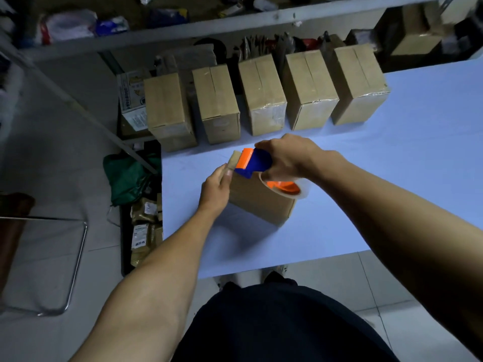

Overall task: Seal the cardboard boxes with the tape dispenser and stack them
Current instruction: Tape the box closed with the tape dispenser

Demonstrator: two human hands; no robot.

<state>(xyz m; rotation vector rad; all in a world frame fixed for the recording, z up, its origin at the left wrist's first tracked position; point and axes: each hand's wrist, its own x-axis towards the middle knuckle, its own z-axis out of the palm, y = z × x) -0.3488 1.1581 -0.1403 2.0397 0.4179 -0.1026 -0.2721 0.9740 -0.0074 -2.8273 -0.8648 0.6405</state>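
A brown cardboard box (258, 202) lies on the pale blue table (392, 178) in front of me. My right hand (290, 158) grips the blue and orange tape dispenser (254, 162), whose clear tape roll (290, 188) hangs over the box top. The dispenser's head sits at the box's far left end. My left hand (215, 190) holds that left end, thumb pressed near the top edge by the dispenser. Several more cardboard boxes (264, 96) stand in a row along the table's far edge, with tape visible on some of them.
A grey shelf (235, 24) with bags and clutter runs behind the table. Left of the table, a green bag (125, 176) and packets (143, 231) lie in a dark floor crate. A metal chair frame (75, 265) stands at far left. The table's near edge is close to my body.
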